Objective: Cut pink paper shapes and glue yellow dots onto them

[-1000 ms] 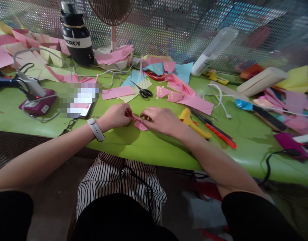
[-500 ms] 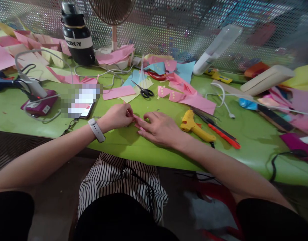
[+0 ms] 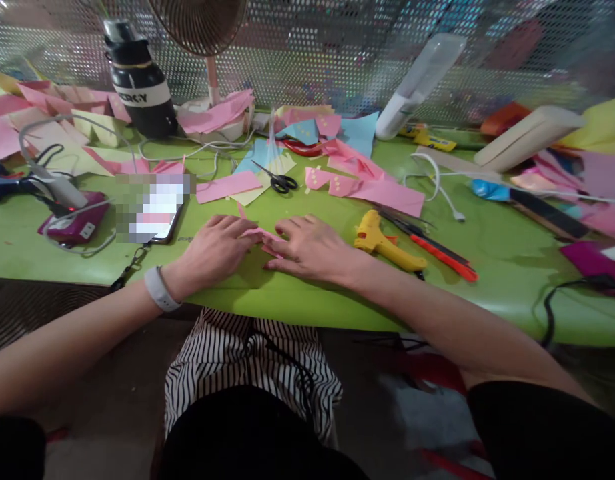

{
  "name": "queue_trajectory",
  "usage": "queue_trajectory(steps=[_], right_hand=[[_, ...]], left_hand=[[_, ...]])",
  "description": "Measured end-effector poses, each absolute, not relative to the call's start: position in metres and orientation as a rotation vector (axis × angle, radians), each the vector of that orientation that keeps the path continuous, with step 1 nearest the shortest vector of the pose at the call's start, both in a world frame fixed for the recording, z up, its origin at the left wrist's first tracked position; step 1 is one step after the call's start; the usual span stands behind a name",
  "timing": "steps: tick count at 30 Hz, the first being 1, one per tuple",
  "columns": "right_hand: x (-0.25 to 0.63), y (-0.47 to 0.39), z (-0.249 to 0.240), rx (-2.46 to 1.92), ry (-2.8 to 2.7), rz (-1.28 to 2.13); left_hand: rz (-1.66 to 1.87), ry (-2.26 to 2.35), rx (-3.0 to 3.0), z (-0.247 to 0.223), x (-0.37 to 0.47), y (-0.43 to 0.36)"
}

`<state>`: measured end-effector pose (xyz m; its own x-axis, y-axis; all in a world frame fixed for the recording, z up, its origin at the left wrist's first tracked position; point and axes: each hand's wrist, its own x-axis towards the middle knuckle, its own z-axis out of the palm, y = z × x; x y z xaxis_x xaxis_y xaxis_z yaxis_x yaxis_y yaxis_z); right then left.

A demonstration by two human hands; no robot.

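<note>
Between my two hands lies a small pink paper strip (image 3: 271, 249) on the green tabletop. My left hand (image 3: 215, 248), a pale watch strap at its wrist, has its fingers closed on the strip's left part. The fingers of my right hand (image 3: 307, 247) press on its right end, with the thumb along the near side. Above the left fingers a thin pink end sticks up. Black scissors (image 3: 281, 181) lie beyond the hands, beside a pink paper piece (image 3: 229, 187). To the right of my right hand rests a yellow glue gun (image 3: 387, 245).
A phone (image 3: 157, 207) and a purple power socket block (image 3: 75, 220) are at left. Behind stand a black bottle (image 3: 145, 90) and a fan (image 3: 200, 23). An orange-handled tool (image 3: 445, 257) lies right of the glue gun. Paper scraps and white cables run along the back.
My left hand has turned flatter and come down over the strip, its fingers now laid along it. My right hand stays on the strip. The whole view has shifted slightly.
</note>
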<state>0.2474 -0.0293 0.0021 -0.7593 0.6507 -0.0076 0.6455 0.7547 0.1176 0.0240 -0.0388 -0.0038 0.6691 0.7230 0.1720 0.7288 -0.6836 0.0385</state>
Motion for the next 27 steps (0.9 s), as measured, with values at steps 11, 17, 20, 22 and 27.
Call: queue_trajectory(steps=[11, 17, 20, 22, 27], right_hand=[[0.247, -0.029, 0.003, 1.08, 2.882, 0.112], [0.247, -0.029, 0.013, 1.1, 2.839, 0.041], [0.247, -0.021, 0.029, 1.139, 2.856, -0.125], [0.245, -0.011, 0.039, 1.323, 2.859, -0.26], [0.233, 0.023, 0.042, 1.469, 2.501, -0.931]], left_hand=[[-0.05, -1.069, -2.891, -0.015, 0.018, -0.045], [-0.086, -1.066, -2.947, -0.015, 0.017, -0.043], [-0.105, -1.07, -2.955, -0.018, 0.016, -0.044], [-0.118, -1.082, -2.942, -0.019, 0.016, -0.045], [-0.113, -1.174, -2.885, -0.013, 0.02, -0.049]])
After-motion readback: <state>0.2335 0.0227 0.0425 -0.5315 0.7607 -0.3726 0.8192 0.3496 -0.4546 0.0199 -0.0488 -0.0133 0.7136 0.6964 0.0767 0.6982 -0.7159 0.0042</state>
